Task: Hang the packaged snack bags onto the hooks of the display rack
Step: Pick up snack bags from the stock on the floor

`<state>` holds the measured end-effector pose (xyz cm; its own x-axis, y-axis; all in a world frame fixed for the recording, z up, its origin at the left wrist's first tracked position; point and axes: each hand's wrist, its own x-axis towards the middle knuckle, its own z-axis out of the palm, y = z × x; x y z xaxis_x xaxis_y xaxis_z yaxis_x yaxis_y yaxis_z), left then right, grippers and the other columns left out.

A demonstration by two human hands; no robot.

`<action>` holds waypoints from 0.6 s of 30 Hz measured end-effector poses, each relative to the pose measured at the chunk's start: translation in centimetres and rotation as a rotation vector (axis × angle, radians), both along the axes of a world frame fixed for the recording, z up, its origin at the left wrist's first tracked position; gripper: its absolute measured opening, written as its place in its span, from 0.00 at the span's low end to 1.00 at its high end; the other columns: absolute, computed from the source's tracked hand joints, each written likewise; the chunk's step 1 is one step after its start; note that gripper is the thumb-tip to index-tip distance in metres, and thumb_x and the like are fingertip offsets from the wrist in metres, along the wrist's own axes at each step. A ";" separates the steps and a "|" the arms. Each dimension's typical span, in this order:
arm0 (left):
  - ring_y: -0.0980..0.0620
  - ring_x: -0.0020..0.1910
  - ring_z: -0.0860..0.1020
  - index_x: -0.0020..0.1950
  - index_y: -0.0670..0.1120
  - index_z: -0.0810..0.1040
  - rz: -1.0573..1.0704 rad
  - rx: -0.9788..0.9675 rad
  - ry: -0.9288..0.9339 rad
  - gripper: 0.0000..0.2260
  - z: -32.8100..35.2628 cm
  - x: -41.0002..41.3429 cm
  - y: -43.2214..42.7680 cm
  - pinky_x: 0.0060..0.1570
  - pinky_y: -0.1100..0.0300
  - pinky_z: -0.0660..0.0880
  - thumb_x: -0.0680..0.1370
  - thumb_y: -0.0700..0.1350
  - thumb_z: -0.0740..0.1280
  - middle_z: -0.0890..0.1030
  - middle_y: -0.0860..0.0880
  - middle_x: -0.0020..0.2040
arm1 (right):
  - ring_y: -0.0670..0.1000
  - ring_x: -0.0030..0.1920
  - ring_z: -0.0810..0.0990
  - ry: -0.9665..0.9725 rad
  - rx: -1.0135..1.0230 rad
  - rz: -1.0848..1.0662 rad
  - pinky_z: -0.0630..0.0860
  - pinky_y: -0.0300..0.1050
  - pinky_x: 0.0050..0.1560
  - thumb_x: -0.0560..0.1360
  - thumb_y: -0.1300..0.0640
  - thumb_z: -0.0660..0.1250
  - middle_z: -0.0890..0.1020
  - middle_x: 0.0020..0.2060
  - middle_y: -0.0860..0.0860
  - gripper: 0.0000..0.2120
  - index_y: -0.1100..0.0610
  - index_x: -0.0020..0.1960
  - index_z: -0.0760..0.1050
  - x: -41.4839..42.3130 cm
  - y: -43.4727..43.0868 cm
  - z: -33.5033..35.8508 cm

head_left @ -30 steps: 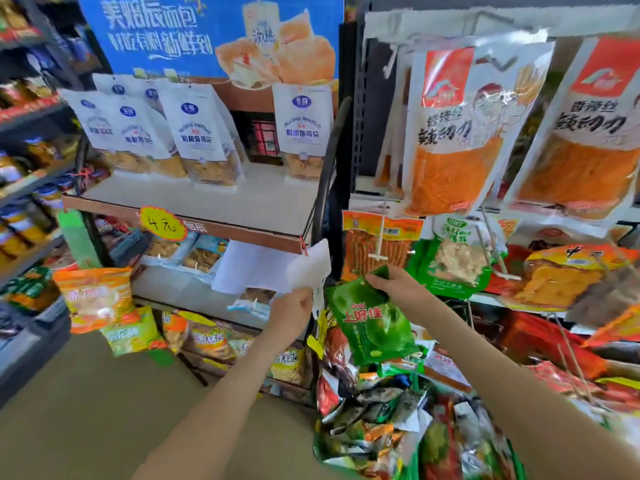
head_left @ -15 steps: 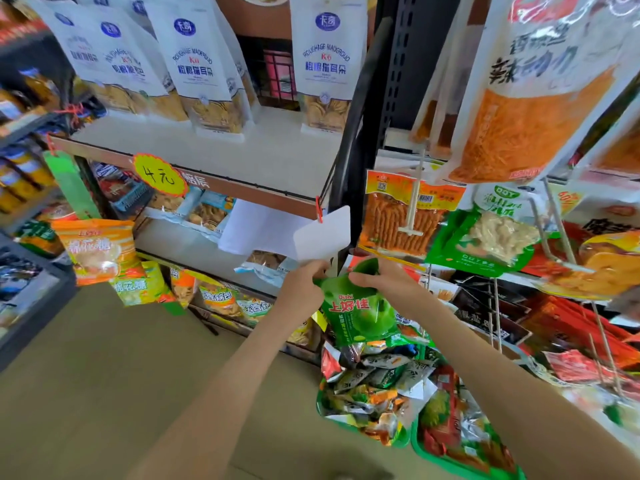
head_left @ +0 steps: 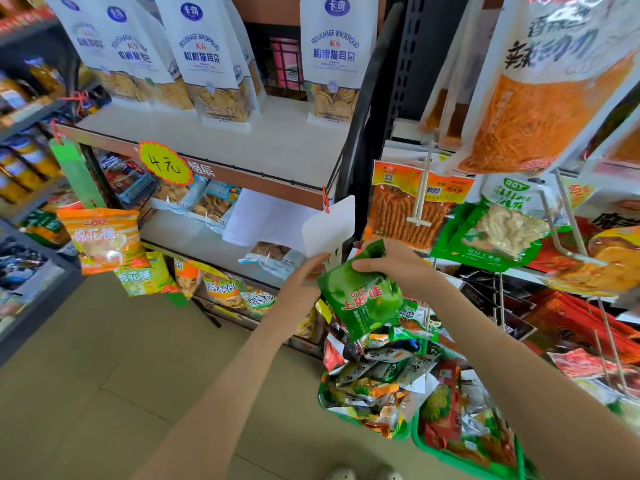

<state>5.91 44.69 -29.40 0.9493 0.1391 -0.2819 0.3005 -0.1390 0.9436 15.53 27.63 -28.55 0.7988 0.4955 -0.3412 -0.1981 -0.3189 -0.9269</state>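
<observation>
Green snack bag [head_left: 363, 301] in curled right fingers [head_left: 367, 263], left fingers [head_left: 317, 268] around white strip [head_left: 329, 230], above packet-filled baskets [head_left: 450, 457]

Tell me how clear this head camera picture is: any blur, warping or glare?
Head view: sharpest in the middle, where the lettering on the green snack bag gripped by the right hand reads cleanly; the left hand holding the white clip strip is crisp too. Head view: the wide lens fans the white cracker bags outward, the left-edge shelves are smeared, and the light is even, without hard glare.
</observation>
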 end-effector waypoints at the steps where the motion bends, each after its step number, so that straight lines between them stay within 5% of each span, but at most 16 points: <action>1: 0.51 0.61 0.73 0.65 0.52 0.73 0.028 -0.059 -0.016 0.21 0.1 0.0 0.0 0.57 0.59 0.73 0.76 0.32 0.61 0.75 0.49 0.62 | 0.57 0.45 0.81 -0.025 0.000 -0.043 0.77 0.55 0.51 0.67 0.58 0.75 0.80 0.41 0.56 0.11 0.54 0.45 0.74 0.0 0.4 -0.2; 5: 0.56 0.52 0.77 0.58 0.50 0.77 0.136 -0.251 0.010 0.11 0.4 -0.2 -0.3 0.51 0.64 0.71 0.79 0.48 0.60 0.80 0.55 0.51 | 0.53 0.43 0.81 -0.123 0.017 -0.193 0.79 0.43 0.40 0.68 0.60 0.74 0.81 0.43 0.54 0.10 0.54 0.45 0.74 -0.1 2.3 0.1; 9: 0.64 0.48 0.79 0.54 0.58 0.74 0.140 -0.291 0.019 0.18 -0.3 -0.1 -0.1 0.49 0.66 0.71 0.81 0.58 0.45 0.82 0.62 0.47 | 0.49 0.39 0.79 -0.223 0.006 -0.218 0.78 0.43 0.36 0.68 0.62 0.73 0.78 0.39 0.52 0.11 0.53 0.42 0.72 -0.3 4.2 0.0; 13: 0.48 0.54 0.79 0.52 0.49 0.78 0.168 -0.056 0.070 0.13 -0.4 0.8 0.3 0.57 0.53 0.73 0.80 0.55 0.59 0.82 0.48 0.52 | 0.48 0.35 0.78 -0.295 -0.013 -0.259 0.77 0.43 0.33 0.67 0.61 0.74 0.77 0.35 0.49 0.10 0.54 0.41 0.73 0.0 5.0 -0.6; 18: 0.48 0.47 0.78 0.50 0.45 0.78 0.164 0.007 0.062 0.13 -0.6 1.2 0.4 0.51 0.54 0.73 0.78 0.53 0.62 0.81 0.45 0.48 | 0.44 0.34 0.75 -0.367 -0.070 -0.241 0.74 0.37 0.31 0.68 0.60 0.73 0.76 0.34 0.48 0.09 0.55 0.43 0.73 -0.4 5.3 -1.2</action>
